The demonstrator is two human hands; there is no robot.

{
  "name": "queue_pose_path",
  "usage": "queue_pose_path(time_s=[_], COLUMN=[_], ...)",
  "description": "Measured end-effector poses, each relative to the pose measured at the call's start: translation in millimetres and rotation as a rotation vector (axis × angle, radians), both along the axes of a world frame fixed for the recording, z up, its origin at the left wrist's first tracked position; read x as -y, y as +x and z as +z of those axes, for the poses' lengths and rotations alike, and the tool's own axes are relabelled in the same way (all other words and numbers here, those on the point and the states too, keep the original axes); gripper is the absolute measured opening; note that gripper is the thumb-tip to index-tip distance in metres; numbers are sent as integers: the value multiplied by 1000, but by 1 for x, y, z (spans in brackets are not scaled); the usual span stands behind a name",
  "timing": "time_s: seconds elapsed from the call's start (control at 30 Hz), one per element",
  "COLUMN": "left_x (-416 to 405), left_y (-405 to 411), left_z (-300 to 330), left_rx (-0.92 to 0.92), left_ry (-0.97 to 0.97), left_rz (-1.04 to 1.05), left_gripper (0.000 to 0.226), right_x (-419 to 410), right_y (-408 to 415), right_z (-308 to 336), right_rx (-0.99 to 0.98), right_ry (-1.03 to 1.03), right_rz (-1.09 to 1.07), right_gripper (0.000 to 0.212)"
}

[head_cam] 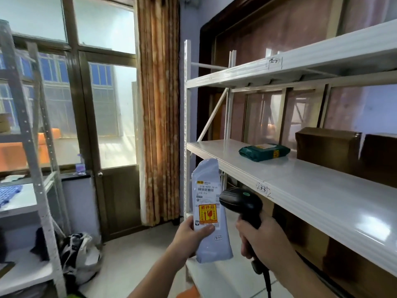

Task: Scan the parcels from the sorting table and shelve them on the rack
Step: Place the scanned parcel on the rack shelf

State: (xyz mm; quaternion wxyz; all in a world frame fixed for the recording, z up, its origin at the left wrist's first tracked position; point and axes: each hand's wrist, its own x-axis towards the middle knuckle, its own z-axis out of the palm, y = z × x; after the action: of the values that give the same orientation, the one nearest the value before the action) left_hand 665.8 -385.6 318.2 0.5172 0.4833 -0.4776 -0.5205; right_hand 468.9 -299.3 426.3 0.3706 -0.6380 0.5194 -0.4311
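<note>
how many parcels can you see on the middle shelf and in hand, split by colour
White or grey mailer, held in the left hand: 1
Green mailer, lying on the middle shelf: 1
Brown boxes, standing on the same shelf: 2
Total: 4
The right hand holds the scanner, not a parcel.

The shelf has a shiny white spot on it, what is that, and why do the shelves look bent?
Head view: the white spot is glare on the glossy shelf, probably window light; the wide-angle lens bows the rack's straight edges; the scanner looks slightly soft.
</note>
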Motion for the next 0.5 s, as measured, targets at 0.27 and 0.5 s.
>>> queue_pose_path(time_s=[0.27,0.5], left_x=[112,203], left_y=[49,63], left_z=[9,22], left_rx=[57,33], left_ry=[-51,-90], left_rz=[-94,-166], left_gripper=[40,32], right_x=[85,139], right_y=[53,80], right_z=[24,33], right_rx=[-38,-70], right_ry=[-65,-92], right_rz=[-91,-191], right_gripper=[6,5])
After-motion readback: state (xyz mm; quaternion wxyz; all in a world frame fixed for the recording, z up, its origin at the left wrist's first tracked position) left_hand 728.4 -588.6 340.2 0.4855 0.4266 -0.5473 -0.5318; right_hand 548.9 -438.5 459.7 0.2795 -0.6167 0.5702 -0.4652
